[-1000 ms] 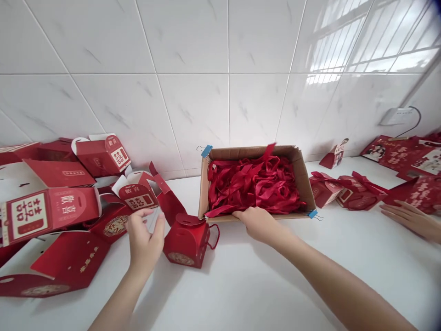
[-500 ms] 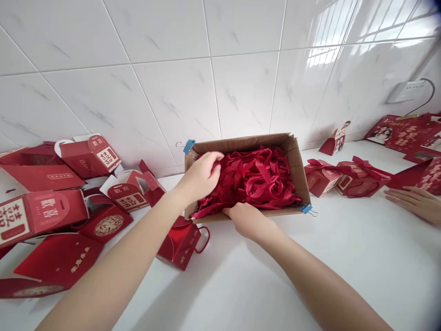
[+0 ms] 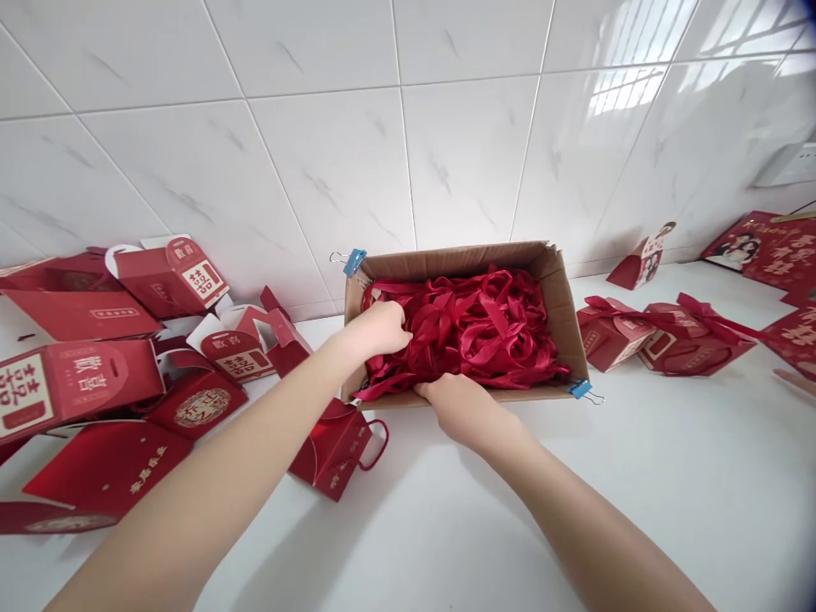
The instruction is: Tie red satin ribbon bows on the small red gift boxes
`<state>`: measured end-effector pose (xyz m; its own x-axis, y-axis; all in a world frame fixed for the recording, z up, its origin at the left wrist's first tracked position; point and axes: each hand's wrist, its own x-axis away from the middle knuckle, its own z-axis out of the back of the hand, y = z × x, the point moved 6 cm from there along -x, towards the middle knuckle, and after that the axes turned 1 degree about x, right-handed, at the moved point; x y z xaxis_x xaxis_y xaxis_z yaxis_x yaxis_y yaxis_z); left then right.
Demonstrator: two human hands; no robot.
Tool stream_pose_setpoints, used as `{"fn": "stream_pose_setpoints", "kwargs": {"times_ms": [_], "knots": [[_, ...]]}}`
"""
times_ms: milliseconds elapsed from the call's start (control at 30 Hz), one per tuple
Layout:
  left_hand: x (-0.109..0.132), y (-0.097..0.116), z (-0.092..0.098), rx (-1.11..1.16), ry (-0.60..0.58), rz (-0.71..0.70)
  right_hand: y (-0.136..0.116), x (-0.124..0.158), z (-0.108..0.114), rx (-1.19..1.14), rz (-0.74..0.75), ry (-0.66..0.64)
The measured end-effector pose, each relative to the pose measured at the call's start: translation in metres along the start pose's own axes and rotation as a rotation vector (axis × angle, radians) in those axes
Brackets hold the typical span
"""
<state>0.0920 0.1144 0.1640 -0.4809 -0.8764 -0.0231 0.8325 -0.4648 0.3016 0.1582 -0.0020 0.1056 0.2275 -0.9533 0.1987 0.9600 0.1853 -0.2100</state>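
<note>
A cardboard box [image 3: 569,314] full of tangled red satin ribbons [image 3: 484,327] stands against the wall, with blue binder clips [image 3: 355,261] at two corners. Over the ribbons at its left end is my left hand [image 3: 384,327], closed with the fingers curled down; whether a ribbon is between the fingertips is hidden. My right hand [image 3: 456,404] grips the middle of the box's front edge, fingertips over the rim beside the ribbons. A red gift box [image 3: 335,446] with a cord handle stands just below the box's left front corner, partly behind my left forearm.
Several red gift boxes [image 3: 82,387] are piled at the left. On the right stand ribbon-tied gift boxes [image 3: 694,338] and a small triangular box [image 3: 639,259]. Another person's hand [image 3: 796,380] shows at the right edge. A tiled wall [image 3: 472,161] bounds the white table [image 3: 408,527].
My left hand has moved slightly down, its fingers curling inward toward the ribbons. My right hand keeps its place on the box edge. The view has turned slightly left; the other person's hand shows less.
</note>
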Motion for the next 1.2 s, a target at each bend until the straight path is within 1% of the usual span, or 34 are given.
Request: {"fn": "stream_pose_setpoints", "kwargs": {"times_ms": [100, 167, 233, 367, 400, 433, 500, 567, 600, 633, 667, 700, 733, 767, 800, 833, 867, 900, 933, 967, 1033, 1067, 1100, 1133, 1200], "knots": [[-0.003, -0.005, -0.016, 0.082, 0.044, -0.008, 0.001, 0.0, -0.002, 0.005, 0.003, 0.009], [-0.001, -0.007, -0.018, 0.162, 0.059, -0.011, 0.001, 0.0, -0.002, 0.013, 0.007, 0.031], [0.003, -0.008, -0.014, 0.253, 0.068, -0.01, 0.002, 0.0, -0.002, 0.028, 0.008, 0.052], [0.013, -0.01, 0.001, 0.423, 0.085, 0.006, 0.003, 0.0, -0.003, 0.061, 0.021, 0.075], [0.015, -0.01, 0.005, 0.459, 0.111, 0.015, 0.003, 0.0, -0.004, 0.067, 0.025, 0.081], [0.018, -0.01, 0.012, 0.509, 0.165, 0.019, 0.004, 0.0, -0.003, 0.073, 0.026, 0.09], [0.026, -0.009, 0.032, 0.672, 0.358, -0.013, 0.006, -0.001, -0.001, 0.085, 0.021, 0.116], [0.042, -0.007, 0.06, 0.9, 0.6, -0.12, 0.009, -0.002, 0.002, 0.095, 0.008, 0.146], [0.054, -0.006, 0.074, 1.005, 0.69, -0.191, 0.012, -0.003, 0.005, 0.098, -0.007, 0.177], [0.067, -0.004, 0.087, 1.089, 0.757, -0.256, 0.015, -0.005, 0.009, 0.101, -0.035, 0.236], [0.082, -0.002, 0.099, 1.163, 0.799, -0.311, 0.02, -0.006, 0.014, 0.104, -0.083, 0.329], [0.097, -0.001, 0.107, 1.223, 0.813, -0.341, 0.025, -0.006, 0.019, 0.106, -0.146, 0.45], [0.113, -0.001, 0.111, 1.251, 0.833, -0.345, 0.031, -0.004, 0.022, 0.104, -0.215, 0.587], [0.127, -0.001, 0.11, 1.25, 0.809, -0.33, 0.037, -0.002, 0.023, 0.093, -0.281, 0.714], [0.14, 0.0, 0.102, 1.232, 0.737, -0.278, 0.043, -0.001, 0.019, 0.065, -0.318, 0.796], [0.151, -0.002, 0.087, 1.21, 0.661, -0.203, 0.047, -0.003, 0.011, 0.009, -0.32, 0.818], [0.161, -0.006, 0.068, 1.218, 0.602, -0.111, 0.051, -0.006, 0.0, -0.071, -0.294, 0.788], [0.169, -0.009, 0.043, 1.231, 0.506, -0.015, 0.053, -0.01, -0.013, -0.157, -0.248, 0.724], [0.175, -0.01, 0.013, 1.23, 0.329, 0.07, 0.054, -0.013, -0.026, -0.238, -0.194, 0.645], [0.18, -0.01, -0.016, 1.22, 0.177, 0.126, 0.053, -0.014, -0.038, -0.294, -0.153, 0.584], [0.188, -0.013, -0.064, 1.2, 0.009, 0.194, 0.05, -0.01, -0.056, -0.369, -0.098, 0.522], [0.189, -0.014, -0.082, 1.178, -0.038, 0.211, 0.046, -0.005, -0.062, -0.403, -0.079, 0.512], [0.189, -0.016, -0.095, 1.158, -0.056, 0.218, 0.041, 0.0, -0.068, -0.442, -0.057, 0.502], [0.188, -0.019, -0.104, 1.144, -0.038, 0.23, 0.036, 0.005, -0.073, -0.481, -0.037, 0.493], [0.185, -0.025, -0.115, 1.152, 0.031, 0.256, 0.023, 0.016, -0.081, -0.543, -0.009, 0.479]]}}
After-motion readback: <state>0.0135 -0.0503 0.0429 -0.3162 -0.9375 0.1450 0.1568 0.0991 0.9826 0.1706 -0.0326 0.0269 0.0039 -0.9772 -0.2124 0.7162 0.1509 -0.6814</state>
